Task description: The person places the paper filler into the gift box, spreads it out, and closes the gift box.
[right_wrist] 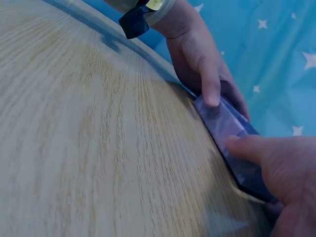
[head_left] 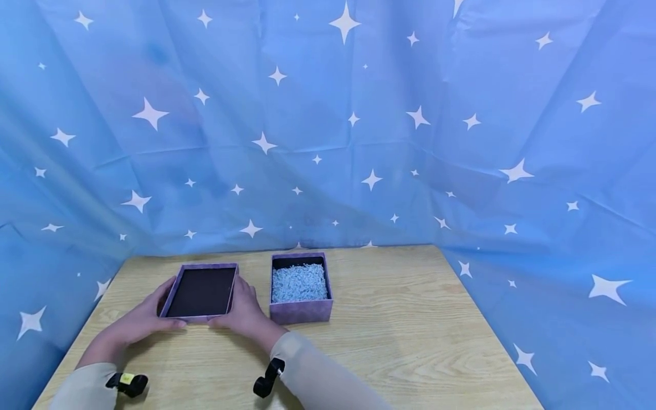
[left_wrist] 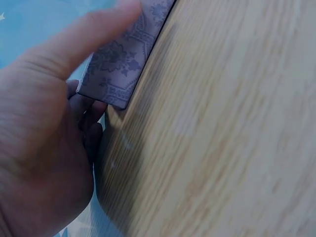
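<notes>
Pale sleeves (head_left: 328,373) are stretched over a table (head_left: 410,341); at left, a shallow purple lid (head_left: 202,292) is gripped by the left hand (head_left: 142,320) and right hand (head_left: 247,308), beside a box (head_left: 301,312) filled with pale-blue shreds (head_left: 299,283).

The lid (head_left: 202,291) occupies the left part of the worktop (head_left: 410,330), open side up. The left hand (head_left: 143,318) is at its left side and the right hand (head_left: 245,307) at its right side; both thumbs lie along the front wall. Full contact between lid and worktop cannot be confirmed.

The box (head_left: 301,311) stands on the worktop to the right of the lid and right hand, apart from the lid, near the far edge. Shredded paper (head_left: 299,283) lies inside the box. The right sleeve (head_left: 320,367) extends in front of the box. A curtain (head_left: 328,114) hangs behind the worktop and along both sides.
</notes>
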`<state>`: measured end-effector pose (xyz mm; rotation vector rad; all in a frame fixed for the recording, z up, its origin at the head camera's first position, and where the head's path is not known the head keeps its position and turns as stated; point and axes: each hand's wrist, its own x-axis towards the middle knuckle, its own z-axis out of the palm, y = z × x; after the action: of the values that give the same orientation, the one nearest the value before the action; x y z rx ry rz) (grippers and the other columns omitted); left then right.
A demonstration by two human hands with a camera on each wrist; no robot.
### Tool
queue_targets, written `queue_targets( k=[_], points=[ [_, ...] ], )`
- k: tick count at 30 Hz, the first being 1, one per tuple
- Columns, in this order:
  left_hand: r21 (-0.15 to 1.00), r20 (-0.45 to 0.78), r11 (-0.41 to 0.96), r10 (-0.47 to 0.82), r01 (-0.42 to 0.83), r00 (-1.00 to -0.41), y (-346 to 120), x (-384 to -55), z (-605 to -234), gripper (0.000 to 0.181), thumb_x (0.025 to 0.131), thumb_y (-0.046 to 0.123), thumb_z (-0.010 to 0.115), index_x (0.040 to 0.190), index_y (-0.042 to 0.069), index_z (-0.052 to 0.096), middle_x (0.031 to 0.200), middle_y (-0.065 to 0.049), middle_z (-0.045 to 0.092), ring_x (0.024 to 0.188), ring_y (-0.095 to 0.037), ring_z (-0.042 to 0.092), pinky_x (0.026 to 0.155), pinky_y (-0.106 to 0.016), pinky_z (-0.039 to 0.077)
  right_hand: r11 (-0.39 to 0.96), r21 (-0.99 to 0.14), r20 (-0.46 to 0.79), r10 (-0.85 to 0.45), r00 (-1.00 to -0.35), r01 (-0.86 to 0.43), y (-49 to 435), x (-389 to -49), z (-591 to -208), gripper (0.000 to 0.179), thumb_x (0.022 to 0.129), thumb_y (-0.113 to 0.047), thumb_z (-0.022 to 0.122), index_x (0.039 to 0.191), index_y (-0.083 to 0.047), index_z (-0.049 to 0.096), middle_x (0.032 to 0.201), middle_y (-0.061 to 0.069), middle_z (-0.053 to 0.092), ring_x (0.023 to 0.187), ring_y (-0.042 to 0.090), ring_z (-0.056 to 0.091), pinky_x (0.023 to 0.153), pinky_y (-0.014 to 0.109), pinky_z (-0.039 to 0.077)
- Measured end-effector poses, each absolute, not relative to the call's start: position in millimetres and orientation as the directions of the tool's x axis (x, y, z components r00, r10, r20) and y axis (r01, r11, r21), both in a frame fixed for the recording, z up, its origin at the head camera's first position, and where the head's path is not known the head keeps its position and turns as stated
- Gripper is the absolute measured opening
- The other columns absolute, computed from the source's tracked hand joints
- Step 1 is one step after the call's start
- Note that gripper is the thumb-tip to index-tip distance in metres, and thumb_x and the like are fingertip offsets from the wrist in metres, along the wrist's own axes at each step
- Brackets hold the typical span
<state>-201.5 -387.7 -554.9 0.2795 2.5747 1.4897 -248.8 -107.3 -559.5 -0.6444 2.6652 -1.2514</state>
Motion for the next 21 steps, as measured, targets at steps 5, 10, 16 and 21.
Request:
queue_targets(
  k=[5, 10, 16, 21],
  points=[
    [0.834, -0.056, 0.547, 0.213, 0.072, -0.975, -386.6, -199.8, -551.8, 0.121, 0.094, 0.018, 0.090, 0.178, 0.004, 0.004, 0.172, -0.042, 0.020, 0.154, -0.064, 0.027, 0.098, -0.021, 0.042, 0.538, -0.786, 0.055, -0.429, -0.901, -0.304, -105.0, -248.0, -557.0, 0.126, 0.077, -0.036, 0.105, 0.175, -0.013, 0.029, 0.172, 0.002, 0.042, 0.155, 0.022, 0.040, 0.121, 0.033, 0.042],
    [0.802, -0.037, 0.589, 0.219, 0.102, -0.975, -388.5, -196.3, -544.9, 0.118, 0.096, 0.019, 0.089, 0.177, 0.002, 0.005, 0.168, -0.045, 0.027, 0.147, -0.066, 0.038, 0.093, -0.022, 0.049, 0.511, -0.797, 0.085, -0.432, -0.898, -0.321, -105.6, -244.7, -547.9, 0.124, 0.077, -0.032, 0.105, 0.174, -0.014, 0.031, 0.170, 0.002, 0.044, 0.154, 0.020, 0.040, 0.121, 0.032, 0.042],
    [0.830, -0.014, 0.544, 0.248, 0.127, -0.969, -388.9, -196.1, -531.4, 0.117, 0.096, 0.014, 0.088, 0.178, 0.006, 0.004, 0.170, -0.041, 0.024, 0.145, -0.066, 0.038, 0.089, -0.024, 0.054, 0.518, -0.800, 0.084, -0.404, -0.911, -0.303, -106.8, -238.6, -530.4, 0.125, 0.077, -0.031, 0.105, 0.175, -0.012, 0.030, 0.171, 0.001, 0.041, 0.154, 0.017, 0.038, 0.121, 0.029, 0.041],
    [0.820, 0.025, 0.549, 0.252, 0.164, -0.967, -386.5, -196.8, -514.9, 0.116, 0.096, 0.011, 0.087, 0.178, 0.006, 0.006, 0.172, -0.040, 0.021, 0.147, -0.068, 0.032, 0.090, -0.029, 0.053, 0.516, -0.796, 0.108, -0.393, -0.913, -0.316, -102.6, -235.2, -514.6, 0.122, 0.079, -0.032, 0.105, 0.174, -0.013, 0.031, 0.172, 0.001, 0.040, 0.155, 0.017, 0.038, 0.122, 0.030, 0.041]
  ],
)
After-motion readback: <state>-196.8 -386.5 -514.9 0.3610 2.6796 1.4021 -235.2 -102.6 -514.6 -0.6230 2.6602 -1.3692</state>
